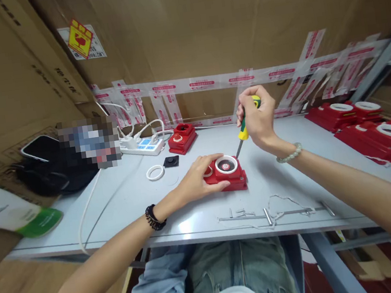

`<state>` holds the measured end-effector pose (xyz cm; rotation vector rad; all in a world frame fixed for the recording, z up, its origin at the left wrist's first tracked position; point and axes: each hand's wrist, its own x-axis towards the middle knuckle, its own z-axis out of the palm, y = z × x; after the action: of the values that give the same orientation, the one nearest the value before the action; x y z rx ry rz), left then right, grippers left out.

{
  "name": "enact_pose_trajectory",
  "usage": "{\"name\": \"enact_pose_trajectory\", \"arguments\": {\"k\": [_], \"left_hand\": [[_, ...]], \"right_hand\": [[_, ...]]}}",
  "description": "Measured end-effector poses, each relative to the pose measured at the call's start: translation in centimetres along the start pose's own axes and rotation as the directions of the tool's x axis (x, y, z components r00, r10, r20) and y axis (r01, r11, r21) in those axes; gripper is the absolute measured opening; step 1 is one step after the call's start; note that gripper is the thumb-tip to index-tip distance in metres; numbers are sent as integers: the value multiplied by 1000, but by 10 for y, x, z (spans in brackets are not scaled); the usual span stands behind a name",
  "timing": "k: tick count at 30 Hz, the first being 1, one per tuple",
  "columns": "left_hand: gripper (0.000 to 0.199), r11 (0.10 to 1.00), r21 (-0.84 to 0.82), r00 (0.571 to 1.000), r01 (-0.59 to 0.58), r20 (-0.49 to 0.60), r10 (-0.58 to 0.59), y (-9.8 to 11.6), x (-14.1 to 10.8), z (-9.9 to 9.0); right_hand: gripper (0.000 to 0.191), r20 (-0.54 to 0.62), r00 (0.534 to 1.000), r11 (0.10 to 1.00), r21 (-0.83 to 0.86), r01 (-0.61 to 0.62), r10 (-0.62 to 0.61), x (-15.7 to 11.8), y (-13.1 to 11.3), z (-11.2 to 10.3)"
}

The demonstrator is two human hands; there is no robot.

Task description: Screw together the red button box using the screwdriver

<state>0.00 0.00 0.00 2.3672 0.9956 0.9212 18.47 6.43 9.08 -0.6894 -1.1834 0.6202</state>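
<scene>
My right hand (pixel 258 113) is closed around the yellow-and-green handle of a screwdriver (pixel 243 131). Its shaft slants down to the far right corner of a red plastic housing (pixel 235 183), which has a white ring round a dark round opening. Thumb and fingers of my left hand (pixel 203 179) grip this housing from its left side and keep it on the table. Several loose screws (pixel 240 213) and a thin metal rod (pixel 292 212) with string lie near the front edge. A white ring (pixel 155 172) and a small black square part (pixel 171 161) rest to the left.
Another red housing (pixel 182 138) stands at the back beside a white power strip (pixel 142 146) with plugged cables. Several red housings (pixel 383 134) are stacked at right. At left are a white-and-green pouch (pixel 15 210) and a phone (pixel 46 153) on a black bag. Cardboard (pixel 179 32) walls the back.
</scene>
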Motion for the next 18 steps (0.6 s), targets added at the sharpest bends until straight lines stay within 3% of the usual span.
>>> {"name": "enact_pose_trajectory", "arguments": {"k": [4, 11, 13, 18], "left_hand": [[66, 1000, 8, 1000, 0, 3, 0, 0, 0, 0], [67, 1000, 6, 1000, 5, 4, -5, 1, 1, 0], [67, 1000, -2, 1000, 7, 8, -7, 1, 1, 0], [65, 1000, -13, 1000, -12, 4, 12, 1, 0, 0]], "right_hand": [[15, 17, 997, 988, -131, 77, -76, -8, -2, -1], [9, 243, 959, 891, -390, 232, -144, -25, -21, -5], [11, 321, 936, 797, -521, 304, -147, -25, -30, -7], [26, 427, 899, 449, -787, 423, -98, -16, -51, -11]]}}
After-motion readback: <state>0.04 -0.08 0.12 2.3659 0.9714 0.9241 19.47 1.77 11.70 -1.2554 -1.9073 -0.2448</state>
